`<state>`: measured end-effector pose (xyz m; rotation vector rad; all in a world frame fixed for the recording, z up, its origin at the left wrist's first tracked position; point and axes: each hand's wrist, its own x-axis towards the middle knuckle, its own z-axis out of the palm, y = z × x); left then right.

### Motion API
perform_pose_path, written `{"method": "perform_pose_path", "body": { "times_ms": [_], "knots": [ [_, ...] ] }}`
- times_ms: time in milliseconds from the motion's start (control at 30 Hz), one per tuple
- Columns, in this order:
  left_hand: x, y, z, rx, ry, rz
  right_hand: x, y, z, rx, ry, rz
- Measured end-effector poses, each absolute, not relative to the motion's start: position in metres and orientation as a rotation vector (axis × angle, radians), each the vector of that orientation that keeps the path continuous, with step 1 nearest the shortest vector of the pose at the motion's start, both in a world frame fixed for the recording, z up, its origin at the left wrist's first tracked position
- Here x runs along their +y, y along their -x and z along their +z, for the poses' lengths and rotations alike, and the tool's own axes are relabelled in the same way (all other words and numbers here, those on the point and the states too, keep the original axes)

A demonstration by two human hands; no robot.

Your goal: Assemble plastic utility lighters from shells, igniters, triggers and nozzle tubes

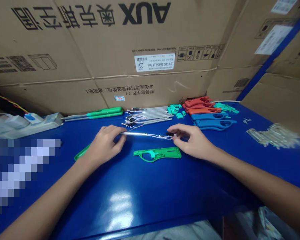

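silver tube [137, 134] lies crosswise, wires [157, 135] rightward; hands [103, 143] [193, 140] pinch it and black connector [169, 134]

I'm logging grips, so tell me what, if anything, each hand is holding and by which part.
The left hand holds a metal tube by the part away from its white wires; the right hand holds the black piece at the wires' end.

Metal tube [137, 134] partly behind left hand [104, 142]

Green casing [169, 153], silver tube [136, 134]
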<state>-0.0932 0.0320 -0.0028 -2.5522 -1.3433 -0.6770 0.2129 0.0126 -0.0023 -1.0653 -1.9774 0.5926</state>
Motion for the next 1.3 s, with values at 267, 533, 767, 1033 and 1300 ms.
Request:
{"method": "perform_pose_path", "body": {
  "times_ms": [267, 533, 767, 1033, 1300],
  "knots": [
    [0.032, 0.093, -0.006, -1.373, 2.626, -0.635, 0.011, -0.213, -0.002, -2.069, 0.979, 0.450],
    [0.029, 0.090, -0.005, -1.441, 2.775, -0.620, 0.007, -0.211, -0.002, -2.116, 0.917, 0.473],
    [0.028, 0.086, -0.001, -1.483, 2.817, -0.570, 0.007, -0.209, -0.002, -2.118, 0.900, 0.481],
    [0.024, 0.082, 0.003, -1.480, 2.892, -0.586, 0.000, -0.203, -0.003, -2.098, 0.887, 0.548],
    [0.009, 0.072, 0.015, -1.274, 3.072, -0.447, -0.005, -0.199, -0.002, -2.127, 0.811, 0.513]
  ]
}}
